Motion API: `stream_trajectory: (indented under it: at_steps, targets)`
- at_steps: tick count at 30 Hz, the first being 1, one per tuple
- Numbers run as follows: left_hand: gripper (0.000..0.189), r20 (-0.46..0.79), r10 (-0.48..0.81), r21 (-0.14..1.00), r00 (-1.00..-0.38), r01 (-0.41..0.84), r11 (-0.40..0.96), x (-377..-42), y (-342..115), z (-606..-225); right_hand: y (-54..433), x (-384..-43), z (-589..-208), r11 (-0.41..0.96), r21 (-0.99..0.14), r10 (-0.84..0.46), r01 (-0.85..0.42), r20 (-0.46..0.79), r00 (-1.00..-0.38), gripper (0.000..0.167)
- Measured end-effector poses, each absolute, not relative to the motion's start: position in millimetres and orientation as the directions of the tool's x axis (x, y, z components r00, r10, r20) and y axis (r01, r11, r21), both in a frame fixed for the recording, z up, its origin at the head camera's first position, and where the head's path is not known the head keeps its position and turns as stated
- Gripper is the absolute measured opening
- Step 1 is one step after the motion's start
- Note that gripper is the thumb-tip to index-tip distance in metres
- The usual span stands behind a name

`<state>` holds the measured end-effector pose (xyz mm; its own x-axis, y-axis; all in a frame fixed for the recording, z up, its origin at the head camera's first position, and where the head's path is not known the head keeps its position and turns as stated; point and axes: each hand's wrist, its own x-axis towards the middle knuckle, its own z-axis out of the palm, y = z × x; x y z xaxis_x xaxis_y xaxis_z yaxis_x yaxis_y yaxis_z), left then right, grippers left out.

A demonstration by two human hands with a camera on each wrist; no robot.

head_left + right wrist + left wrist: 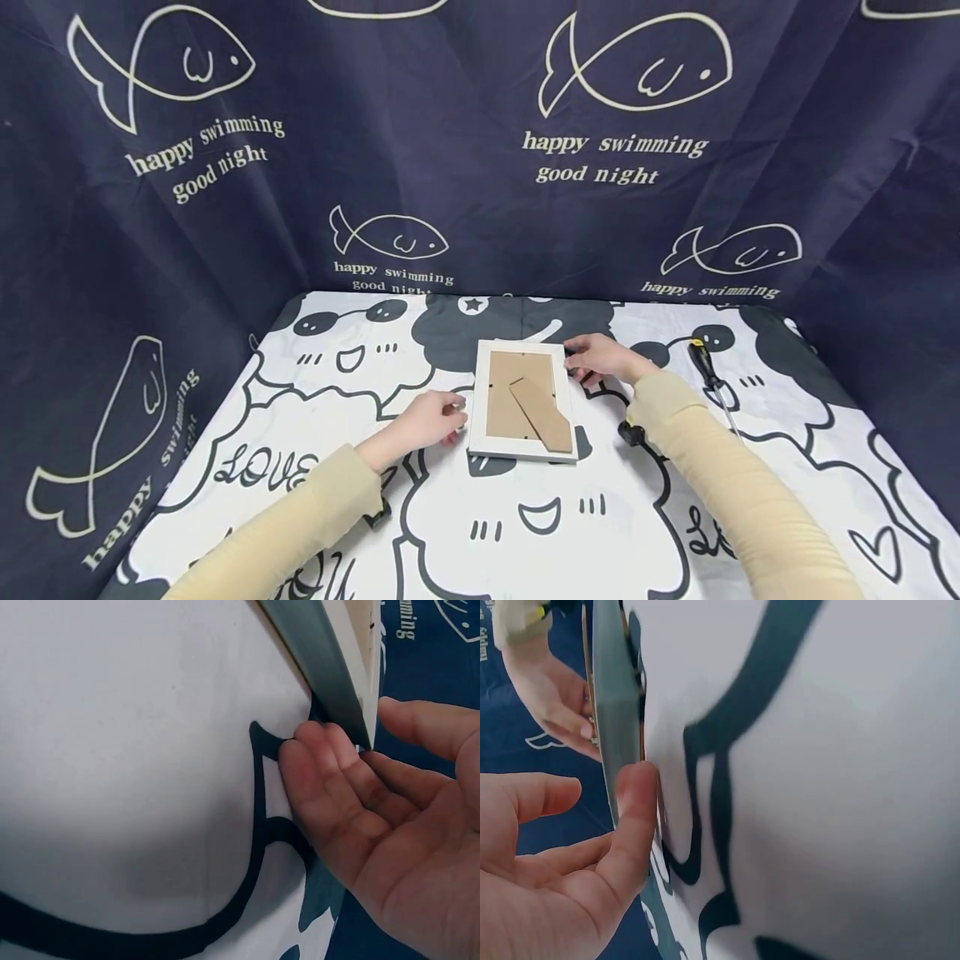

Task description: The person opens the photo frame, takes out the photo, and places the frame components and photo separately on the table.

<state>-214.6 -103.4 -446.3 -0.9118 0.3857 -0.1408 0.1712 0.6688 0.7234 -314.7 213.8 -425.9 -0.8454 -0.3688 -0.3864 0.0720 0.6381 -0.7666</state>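
A white picture frame (525, 448) lies back side up on the patterned cloth, its brown backing board and angled stand leg showing. Beside its left edge is my left hand (433, 418). In the left wrist view, the fingertips of that hand (570, 885) come right up to the side of the frame (619, 697), with the thumb held apart. My right hand (602, 358) is at the upper right corner. From the right wrist, its loosely bent fingers (330, 776) reach the frame's corner (341, 690) low down, and the thumb stays above, near the rim.
A screwdriver (702, 360) with a black and yellow handle lies to the right, beyond my right forearm. Close to that sleeve is a small black object (632, 433). Another dark item (377, 515) shows partly beside my left sleeve. A dark blue curtain (480, 167) hangs behind the table.
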Motion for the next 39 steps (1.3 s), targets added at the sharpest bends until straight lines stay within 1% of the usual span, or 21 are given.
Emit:
stream_trajectory:
  at_steps: [4, 7, 14, 19, 25, 30, 37, 39]
  targets:
    - [0.042, -0.123, 0.394, 0.737, -0.911, 0.182, 0.651, -203.2, -105.3, -445.6, 210.3, -319.0, -427.5, 0.633, -0.771, -0.356, 0.076, -0.377, -0.855, 0.055]
    - [0.046, -0.11, 0.414, 0.752, -0.903, 0.197, 0.629, -196.9, -105.5, -443.3, 207.4, -322.9, -430.4, 0.626, -0.776, -0.33, 0.077, -0.352, -0.876, 0.05]
    - [0.065, -0.14, 0.444, 0.778, -0.885, 0.179, 0.602, -195.2, -102.3, -446.5, 205.3, -330.4, -442.6, 0.618, -0.782, -0.251, 0.079, -0.292, -0.923, 0.034]
    - [0.075, -0.137, 0.467, 0.752, -0.874, 0.215, 0.623, -196.4, -97.6, -450.4, 204.8, -331.3, -446.6, 0.571, -0.816, -0.242, 0.086, -0.268, -0.933, 0.03]
    - [0.064, -0.118, 0.481, 0.713, -0.869, 0.262, 0.65, -196.9, -90.4, -450.0, 204.9, -331.0, -448.2, 0.512, -0.854, -0.249, 0.094, -0.253, -0.935, 0.029]
    - [0.053, -0.097, 0.494, 0.685, -0.864, 0.302, 0.663, -197.4, -88.0, -450.2, 206.0, -331.0, -449.1, 0.51, -0.856, -0.249, 0.09, -0.247, -0.936, 0.029]
    - [0.058, -0.06, 0.501, 0.64, -0.863, 0.352, 0.683, -196.9, -86.9, -449.1, 201.6, -329.8, -449.1, 0.559, -0.826, -0.208, 0.072, -0.224, -0.952, 0.027]
    - [0.057, -0.052, 0.504, 0.637, -0.862, 0.36, 0.682, -196.7, -86.5, -449.1, 200.4, -329.8, -449.9, 0.567, -0.82, -0.193, 0.074, -0.219, -0.956, 0.026]
